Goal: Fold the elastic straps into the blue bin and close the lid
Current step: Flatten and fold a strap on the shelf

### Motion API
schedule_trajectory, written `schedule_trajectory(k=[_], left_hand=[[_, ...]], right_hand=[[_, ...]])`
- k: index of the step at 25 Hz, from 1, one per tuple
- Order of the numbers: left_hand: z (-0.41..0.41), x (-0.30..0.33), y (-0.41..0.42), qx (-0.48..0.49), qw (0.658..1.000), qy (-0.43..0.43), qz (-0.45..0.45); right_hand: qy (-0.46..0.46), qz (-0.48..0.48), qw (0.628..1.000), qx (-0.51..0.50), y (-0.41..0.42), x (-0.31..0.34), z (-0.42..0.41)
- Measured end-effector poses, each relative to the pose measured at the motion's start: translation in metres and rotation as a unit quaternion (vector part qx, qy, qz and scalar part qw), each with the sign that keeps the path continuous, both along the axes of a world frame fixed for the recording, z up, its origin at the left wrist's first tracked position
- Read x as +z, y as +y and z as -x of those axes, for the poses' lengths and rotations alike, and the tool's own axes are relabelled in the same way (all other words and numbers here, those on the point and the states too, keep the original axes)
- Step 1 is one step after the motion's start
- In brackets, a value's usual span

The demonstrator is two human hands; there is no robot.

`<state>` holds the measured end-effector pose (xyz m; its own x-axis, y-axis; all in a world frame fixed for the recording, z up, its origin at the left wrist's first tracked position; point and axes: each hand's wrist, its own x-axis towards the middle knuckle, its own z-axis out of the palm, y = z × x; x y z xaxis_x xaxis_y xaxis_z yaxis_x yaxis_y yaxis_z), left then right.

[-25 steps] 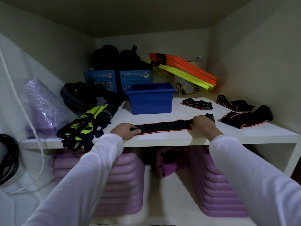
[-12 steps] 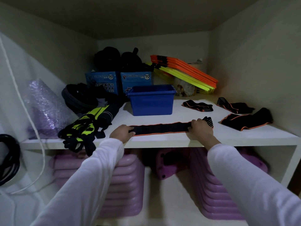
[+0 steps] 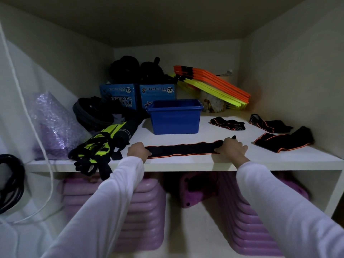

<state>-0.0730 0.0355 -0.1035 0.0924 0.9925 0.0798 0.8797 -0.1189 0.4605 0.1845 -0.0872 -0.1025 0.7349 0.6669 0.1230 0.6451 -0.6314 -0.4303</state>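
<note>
Evidently the left hand point(image 3: 138, 150) and right hand point(image 3: 230, 148) are each gripping one end of a black, orange-edged elastic strap point(image 3: 183, 150), fingers curled over it, and are holding it flat along the front of the white shelf point(image 3: 186, 162), likely to square it for folding. Just behind, the blue bin point(image 3: 175, 116) is standing open, no lid showing. Behind it, two blue boxes point(image 3: 157, 95) are reading "LUCKY STAR" and "70".
</note>
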Motion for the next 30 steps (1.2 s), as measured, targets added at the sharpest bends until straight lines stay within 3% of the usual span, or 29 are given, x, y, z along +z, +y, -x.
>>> schedule_trajectory(k=[2, 5, 7, 9, 17, 25, 30], left_hand=[[-0.002, 0.002, -0.001, 0.010, 1.000, -0.025, 0.015], [-0.003, 0.005, 0.003, 0.008, 0.991, -0.129, 0.041], [-0.004, 0.004, 0.004, -0.003, 0.976, -0.215, 0.032], [-0.006, 0.006, 0.002, -0.012, 0.970, -0.243, 0.002], [-0.011, 0.012, 0.008, 0.001, 0.961, -0.260, -0.099], [-0.014, 0.009, 0.023, 0.004, 0.963, -0.256, -0.087], [-0.012, 0.000, 0.036, 0.001, 0.984, -0.175, -0.043]], right_hand=[[0.033, -0.018, 0.999, 0.003, 0.003, 0.003, 0.004], [0.063, -0.049, 0.997, 0.016, 0.003, 0.005, 0.006], [0.068, -0.077, 0.994, 0.025, 0.003, 0.005, 0.001], [0.063, -0.112, 0.991, 0.021, 0.004, 0.006, -0.003], [0.043, -0.132, 0.989, -0.045, 0.008, 0.006, -0.016], [0.044, -0.117, 0.991, -0.052, 0.022, 0.002, -0.022], [0.032, -0.075, 0.995, -0.059, 0.031, -0.002, -0.021]])
